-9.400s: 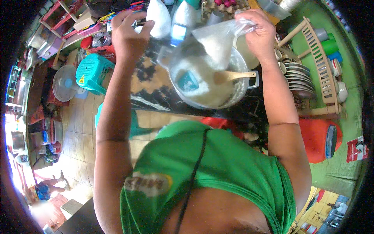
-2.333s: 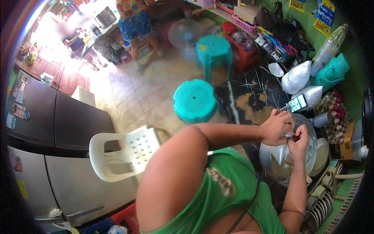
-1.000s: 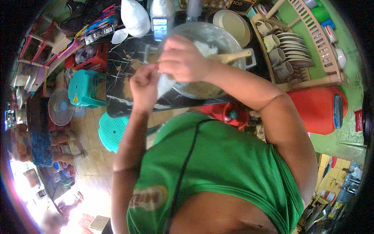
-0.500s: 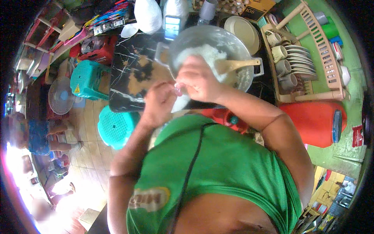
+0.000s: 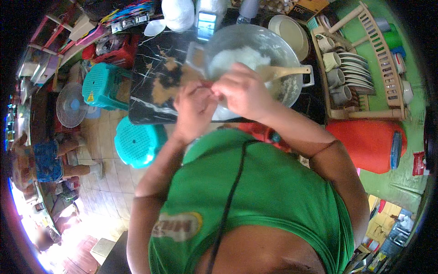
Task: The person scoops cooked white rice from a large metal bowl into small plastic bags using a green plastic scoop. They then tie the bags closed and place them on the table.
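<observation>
White powder (image 5: 243, 56) lies heaped in a round metal pot (image 5: 276, 42).

Two hands, a left hand (image 5: 197, 102) and a right hand (image 5: 242, 93), share one small plastic bag (image 5: 222, 113), with one metal pot (image 5: 279, 43) and one wooden spoon (image 5: 287, 71) beyond them. On the far side are two big white bags (image 5: 178, 16), one phone (image 5: 206, 26) and one white scoop (image 5: 155, 28); to the left, two teal stools (image 5: 140, 144) and one fan (image 5: 70, 109). On the right, one dish rack (image 5: 369, 113) holds four mugs (image 5: 336, 78) and several plates (image 5: 357, 73), too tightly packed to count, with one red container (image 5: 365, 146) nearer.
</observation>
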### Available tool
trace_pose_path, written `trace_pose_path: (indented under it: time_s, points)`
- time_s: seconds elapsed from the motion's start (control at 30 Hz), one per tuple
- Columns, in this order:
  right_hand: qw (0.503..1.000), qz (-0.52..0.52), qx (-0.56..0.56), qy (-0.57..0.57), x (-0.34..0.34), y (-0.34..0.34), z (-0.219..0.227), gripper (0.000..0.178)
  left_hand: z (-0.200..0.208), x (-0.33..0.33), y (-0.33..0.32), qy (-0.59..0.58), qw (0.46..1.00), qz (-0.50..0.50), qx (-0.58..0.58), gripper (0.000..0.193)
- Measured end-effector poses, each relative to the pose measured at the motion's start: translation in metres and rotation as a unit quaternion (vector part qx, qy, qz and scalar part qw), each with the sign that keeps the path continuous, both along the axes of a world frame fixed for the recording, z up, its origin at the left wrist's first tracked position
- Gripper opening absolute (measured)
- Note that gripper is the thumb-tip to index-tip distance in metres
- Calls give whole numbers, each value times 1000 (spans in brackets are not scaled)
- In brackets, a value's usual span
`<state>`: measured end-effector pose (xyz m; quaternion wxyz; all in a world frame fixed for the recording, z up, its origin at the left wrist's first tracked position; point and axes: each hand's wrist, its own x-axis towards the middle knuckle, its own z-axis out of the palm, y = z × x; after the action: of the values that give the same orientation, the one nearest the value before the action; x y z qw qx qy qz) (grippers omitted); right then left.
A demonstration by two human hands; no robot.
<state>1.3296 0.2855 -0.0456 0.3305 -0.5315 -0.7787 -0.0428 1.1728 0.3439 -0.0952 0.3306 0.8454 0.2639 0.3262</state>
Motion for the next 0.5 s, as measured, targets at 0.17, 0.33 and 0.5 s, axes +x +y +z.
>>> trace_pose_path:
  time_s: [0.17,0.33,0.5]
  points:
    - [996,-11,19,-83,2,-3,1,5,-1,-7,-3,36,999,10,-3,11]
    - [980,3,-37,-197,4,3,13,12,9,-13,-6,3,998,40,51,14]
    - [975,-85,-72,-194,44,14,24,12,0,-30,8,-201,940,78,-265,19]
